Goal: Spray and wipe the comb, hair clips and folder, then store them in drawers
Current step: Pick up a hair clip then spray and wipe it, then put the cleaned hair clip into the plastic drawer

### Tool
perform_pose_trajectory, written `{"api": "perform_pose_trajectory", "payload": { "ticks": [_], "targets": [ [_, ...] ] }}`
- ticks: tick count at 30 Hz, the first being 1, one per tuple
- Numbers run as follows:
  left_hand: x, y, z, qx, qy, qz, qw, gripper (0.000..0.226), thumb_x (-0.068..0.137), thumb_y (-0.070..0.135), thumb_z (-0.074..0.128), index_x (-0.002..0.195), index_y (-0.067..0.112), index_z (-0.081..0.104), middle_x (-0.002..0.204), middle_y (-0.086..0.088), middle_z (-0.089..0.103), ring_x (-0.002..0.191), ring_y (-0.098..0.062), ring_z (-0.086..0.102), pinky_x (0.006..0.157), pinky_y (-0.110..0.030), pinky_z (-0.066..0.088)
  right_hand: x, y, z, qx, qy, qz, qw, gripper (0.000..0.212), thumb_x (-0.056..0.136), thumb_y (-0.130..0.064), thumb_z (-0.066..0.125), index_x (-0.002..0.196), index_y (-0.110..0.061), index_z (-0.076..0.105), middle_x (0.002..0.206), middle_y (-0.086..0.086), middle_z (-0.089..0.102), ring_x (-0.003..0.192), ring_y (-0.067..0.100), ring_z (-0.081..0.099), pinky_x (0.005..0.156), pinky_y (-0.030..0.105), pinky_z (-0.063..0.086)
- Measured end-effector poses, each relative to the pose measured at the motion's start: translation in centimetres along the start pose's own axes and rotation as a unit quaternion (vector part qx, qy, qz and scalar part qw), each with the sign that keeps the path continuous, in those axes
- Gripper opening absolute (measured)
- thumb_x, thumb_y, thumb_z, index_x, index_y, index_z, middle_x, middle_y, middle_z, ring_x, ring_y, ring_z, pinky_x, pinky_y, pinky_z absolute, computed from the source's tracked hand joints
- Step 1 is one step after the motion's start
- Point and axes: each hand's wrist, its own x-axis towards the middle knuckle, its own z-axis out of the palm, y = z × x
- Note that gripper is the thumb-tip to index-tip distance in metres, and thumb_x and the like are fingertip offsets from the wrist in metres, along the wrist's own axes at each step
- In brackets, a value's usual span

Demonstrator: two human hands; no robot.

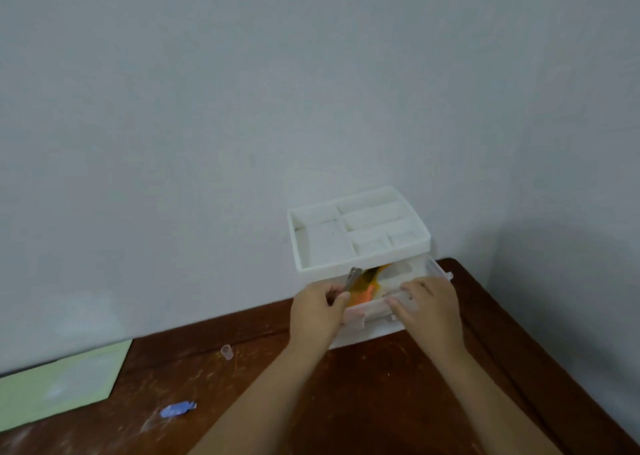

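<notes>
Drawer unit: we see a white plastic drawer unit (360,246) standing at the far right of the tabletop (346,402), against the wall (242,90); its top is a tray divided into several compartments.
Top drawer: the translucent drawer (377,307) is pulled out toward us, its long axis running left to right and tilted slightly up to the right, its front edge facing us.
Hair clips: orange and yellow pieces (367,290) lie inside the open drawer toward its left half; they are too blurred for us to count or tell how they point.
Metal clip: a grey metal clip (354,278) stands tilted at the drawer's left end, its long axis leaning up and to the right, above our left thumb.
Left hand: our left hand (317,312) holds the drawer's left front corner, thumb curled over the rim.
Right hand: our right hand (427,304) grips the drawer's front rim on the right, fingers curled over it.
Folder: a pale green folder (59,385) lies flat at the left edge of the tabletop, well apart from the unit, its long axis running left to right.
Small items: a small clear cap (227,351) sits between the folder and our left arm; a blue object (177,409), too blurred to name, lies nearer us.
</notes>
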Motion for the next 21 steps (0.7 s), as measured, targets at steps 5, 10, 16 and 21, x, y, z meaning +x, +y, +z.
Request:
{"api": "perform_pose_trajectory", "payload": {
  "ticks": [5,10,16,21],
  "targets": [
    [2.7,0.8,1.8,0.064,-0.135,0.005,0.989,0.02,0.085,0.018,0.058,0.1,0.01,0.067,0.099,-0.01,0.069,0.086,-0.023,0.063,0.07,-0.024,0.045,0.0,0.1,-0.1,0.031,0.04,-0.016,0.999,0.037,0.068,-0.045,0.052,0.069,-0.011,0.066,0.067,0.001,0.061,0.067,0.02,0.058,0.074,0.023,0.032],
    [3.4,0.3,2.3,0.12,-0.168,0.031,0.978,0.024,0.089,0.025,0.051,0.1,0.01,0.067,0.101,-0.012,0.069,0.076,-0.019,0.059,0.071,-0.026,0.042,-0.1,0.4,0.2,0.021,0.054,-0.033,0.998,0.033,0.068,-0.044,0.054,0.069,-0.013,0.065,0.068,0.0,0.06,0.074,0.016,0.053,0.076,0.024,0.033],
    [0.8,-1.4,-0.8,0.155,-0.116,0.135,0.972,0.03,0.091,0.019,0.045,0.115,0.012,0.061,0.122,-0.008,0.061,0.115,-0.024,0.053,0.094,-0.028,0.037,-0.7,-1.3,-0.6,-0.008,0.056,-0.014,0.998,0.035,0.063,-0.025,0.065,0.084,0.003,0.067,0.083,0.021,0.068,0.08,0.036,0.065,0.078,0.042,0.05],
    [-4.4,-7.3,-6.0,0.18,-0.033,0.134,0.974,0.037,0.085,0.022,0.046,0.117,0.01,0.061,0.125,-0.012,0.059,0.118,-0.029,0.051,0.101,-0.034,0.035,-6.3,-6.6,0.6,0.071,0.022,-0.044,0.996,0.05,0.077,-0.035,0.047,0.103,0.005,0.063,0.104,0.024,0.063,0.107,0.024,0.045,0.092,0.042,0.041]
  ]
}}
